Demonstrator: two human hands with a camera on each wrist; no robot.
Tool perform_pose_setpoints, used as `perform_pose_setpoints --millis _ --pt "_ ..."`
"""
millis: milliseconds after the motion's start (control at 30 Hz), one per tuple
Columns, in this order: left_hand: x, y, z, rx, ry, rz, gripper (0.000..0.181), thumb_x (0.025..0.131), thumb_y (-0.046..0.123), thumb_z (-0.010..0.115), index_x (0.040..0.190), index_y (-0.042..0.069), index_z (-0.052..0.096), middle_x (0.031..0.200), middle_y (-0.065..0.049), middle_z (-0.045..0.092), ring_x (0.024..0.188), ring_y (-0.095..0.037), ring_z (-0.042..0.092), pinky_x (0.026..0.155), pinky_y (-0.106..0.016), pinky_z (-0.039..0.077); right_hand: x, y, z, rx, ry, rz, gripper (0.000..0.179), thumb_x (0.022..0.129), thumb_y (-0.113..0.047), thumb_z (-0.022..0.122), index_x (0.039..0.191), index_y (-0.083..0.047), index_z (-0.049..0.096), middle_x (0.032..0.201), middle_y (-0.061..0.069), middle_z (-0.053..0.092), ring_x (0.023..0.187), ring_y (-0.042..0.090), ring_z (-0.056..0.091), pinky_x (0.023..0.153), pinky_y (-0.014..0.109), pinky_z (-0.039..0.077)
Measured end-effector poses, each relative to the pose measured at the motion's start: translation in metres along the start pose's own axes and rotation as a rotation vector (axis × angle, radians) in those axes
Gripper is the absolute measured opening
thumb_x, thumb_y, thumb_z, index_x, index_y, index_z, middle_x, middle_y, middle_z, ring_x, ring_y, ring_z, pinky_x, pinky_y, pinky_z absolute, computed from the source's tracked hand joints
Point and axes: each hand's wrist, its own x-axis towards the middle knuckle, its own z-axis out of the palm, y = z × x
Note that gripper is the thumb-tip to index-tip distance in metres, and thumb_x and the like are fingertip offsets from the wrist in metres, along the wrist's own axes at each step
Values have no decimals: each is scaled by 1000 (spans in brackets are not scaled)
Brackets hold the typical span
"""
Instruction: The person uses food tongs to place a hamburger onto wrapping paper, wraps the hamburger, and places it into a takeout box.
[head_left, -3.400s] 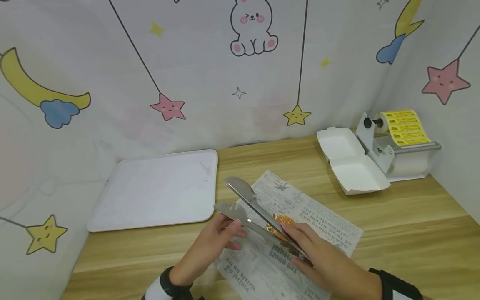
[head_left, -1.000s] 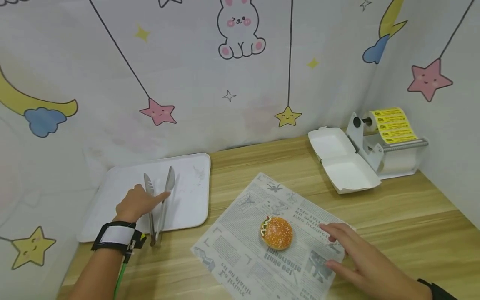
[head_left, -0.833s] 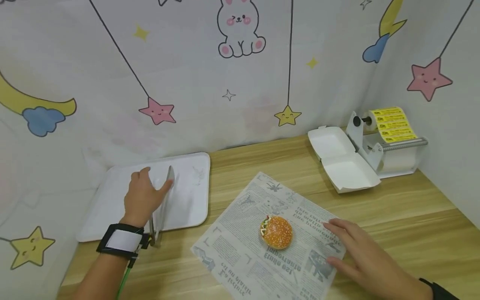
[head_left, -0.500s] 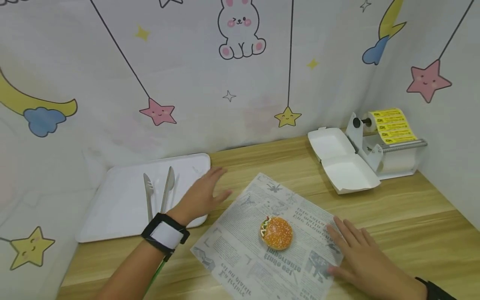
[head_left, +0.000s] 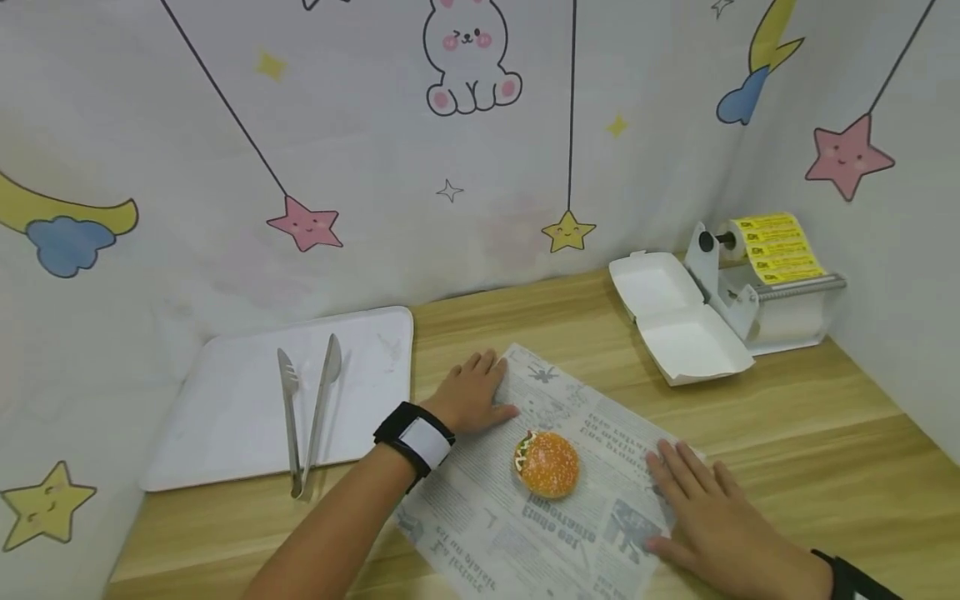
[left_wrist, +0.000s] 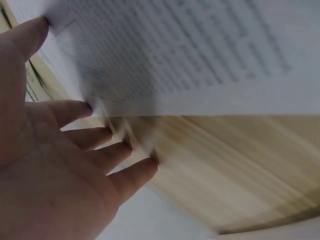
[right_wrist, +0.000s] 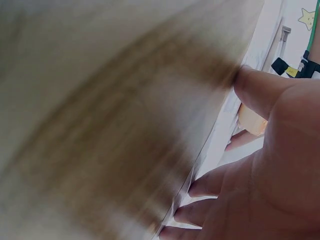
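A small burger (head_left: 551, 467) with a sesame bun sits near the middle of a newsprint-patterned sheet of wrapping paper (head_left: 480, 521). At the sheet's upper left edge, my left hand (head_left: 468, 396) lies with fingers extended; in the left wrist view its fingertips (left_wrist: 150, 164) reach down at the paper's border and the wood. Across the burger, my right hand (head_left: 712, 521) rests spread along the sheet's right edge, and its thumb (right_wrist: 252, 87) touches the border in the right wrist view. Metal tongs (head_left: 318, 417) lie spread on the white tray (head_left: 232, 392).
Behind the paper on the right stands an unfolded white takeaway box (head_left: 701, 342). Beside it is a label dispenser (head_left: 787, 308) with a roll of yellow stickers. The tongs' joined end overhangs the tray's front edge onto the wooden table (head_left: 825, 442).
The tongs, earlier in my right hand, now lie on the tray. My left hand has left them and moved right onto the paper's edge. The right hand has flattened onto the sheet's right edge.
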Motion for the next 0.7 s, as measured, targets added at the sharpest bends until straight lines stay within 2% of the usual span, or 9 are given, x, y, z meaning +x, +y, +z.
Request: perform_pose_setpoints --millis 200,333,433,567,700 --pt "-4 -1 -3 -46 22 9 81 98 50 63 157 3 34 164 -21 26 151 -39 23 119 -56 27 2 -1 -2 -25 0 -7 101 89 -73 57 152 4 40 161 27 29 146 50 27 105 78 25" --pt "-5 -2 -2 -81 54 23 75 98 48 65 154 4 42 162 -21 30 150 -40 26 118 -57 27 2 -1 -2 -24 -1 -6 102 88 -74 57 152 4 40 161 27 29 146 50 27 105 78 25" --pt "-6 -3 -1 -135 93 54 67 98 45 65 149 4 49 158 -21 38 147 -39 33 117 -56 30 3 -1 -1 -23 -5 -3 103 87 -74 57 152 4 40 160 28 30 146 50 27 105 78 25" --pt "-7 -3 -4 -319 141 113 57 100 40 65 143 3 55 145 -18 54 134 -33 51 110 -48 42 3 -1 0 -17 -6 0 103 87 -73 58 152 5 40 160 28 30 146 50 27 104 78 25" --pt "-10 -1 -13 -583 168 132 48 103 35 61 140 4 56 135 -15 61 122 -29 59 101 -43 49 4 -2 -1 -10 -7 1 103 87 -73 58 152 4 40 161 28 29 146 51 26 104 79 25"
